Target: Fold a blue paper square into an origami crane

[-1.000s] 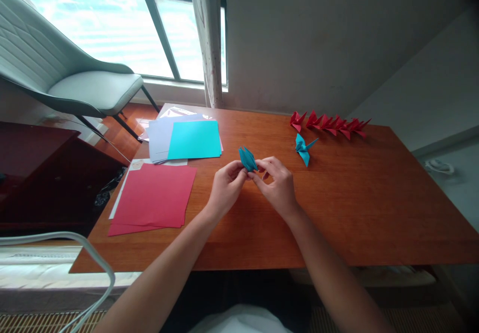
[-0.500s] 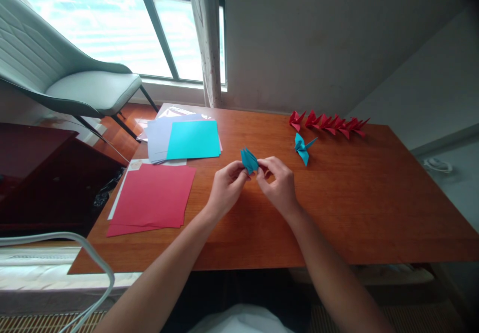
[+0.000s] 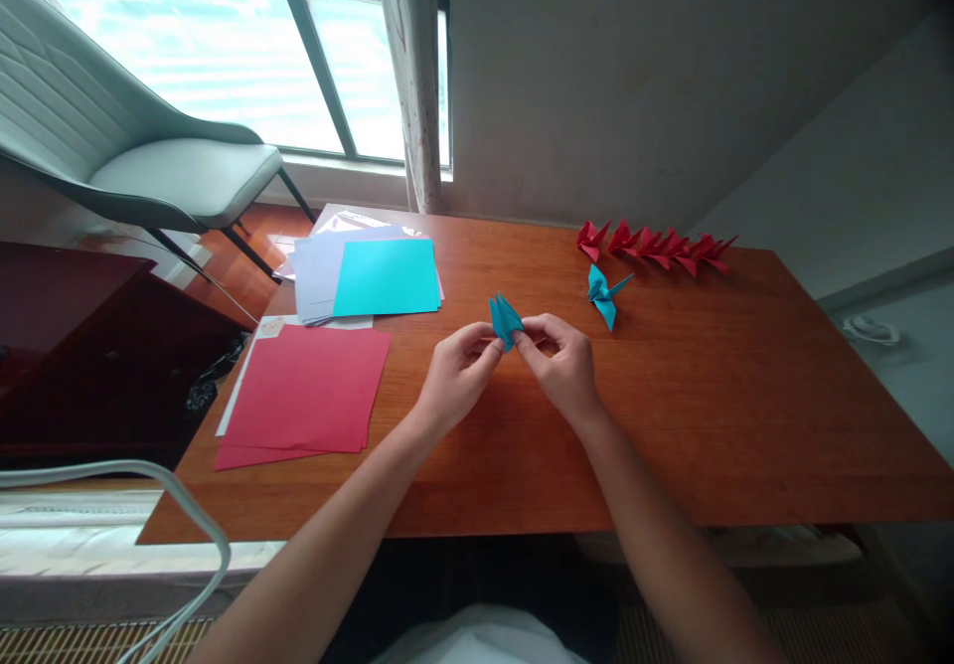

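A small piece of folded blue paper is held up over the middle of the table, its pointed tips facing away from me. My left hand pinches its lower left side between thumb and fingers. On the other side, my right hand grips the lower right edge, thumb in front. Some fingertips are hidden behind the paper. To the right of my hands stands a finished blue paper crane. Behind it, several red paper cranes sit close together in a row.
Red paper sheets lie at the left of the wooden table. Blue sheets rest on pale lilac paper farther back. A grey chair stands beyond the left edge, and a white tube curves at the lower left.
Both hands have shifted slightly right with the folded blue paper. The paper has turned a little, and its tips look more spread apart. Other things stay in place.
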### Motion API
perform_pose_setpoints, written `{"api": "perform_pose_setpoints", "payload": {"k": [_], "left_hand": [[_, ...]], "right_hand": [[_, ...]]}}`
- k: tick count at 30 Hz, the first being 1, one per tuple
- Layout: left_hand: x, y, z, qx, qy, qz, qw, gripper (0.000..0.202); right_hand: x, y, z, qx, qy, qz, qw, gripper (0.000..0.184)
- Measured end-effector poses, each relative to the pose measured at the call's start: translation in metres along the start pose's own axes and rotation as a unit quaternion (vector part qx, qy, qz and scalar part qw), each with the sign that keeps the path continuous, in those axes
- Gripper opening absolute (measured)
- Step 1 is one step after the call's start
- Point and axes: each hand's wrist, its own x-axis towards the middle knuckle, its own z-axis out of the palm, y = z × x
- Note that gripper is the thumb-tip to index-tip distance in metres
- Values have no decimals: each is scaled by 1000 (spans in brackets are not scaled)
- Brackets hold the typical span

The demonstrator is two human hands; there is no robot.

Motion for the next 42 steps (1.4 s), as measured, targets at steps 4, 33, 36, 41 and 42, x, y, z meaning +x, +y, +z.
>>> {"api": "perform_pose_setpoints", "payload": {"k": [4, 33, 36, 41, 42], "left_hand": [[-1, -1, 1, -12, -10, -20, 1000, 31], [2, 1, -3, 0, 8, -11, 1000, 37], [2, 3, -2, -1, 10, -11, 1000, 38], [1, 4, -3, -53, -19, -68, 996, 42], [1, 4, -3, -63, -29, -79, 994, 42]], "right_hand": [[-1, 4, 1, 30, 4, 27, 999, 13], [4, 4, 1, 243, -92, 159, 952, 20], [4, 4, 1, 260, -71, 164, 949, 20], [3, 5, 1, 265, -44, 153, 951, 14], [3, 5, 0, 262, -39, 149, 953, 12]]}}
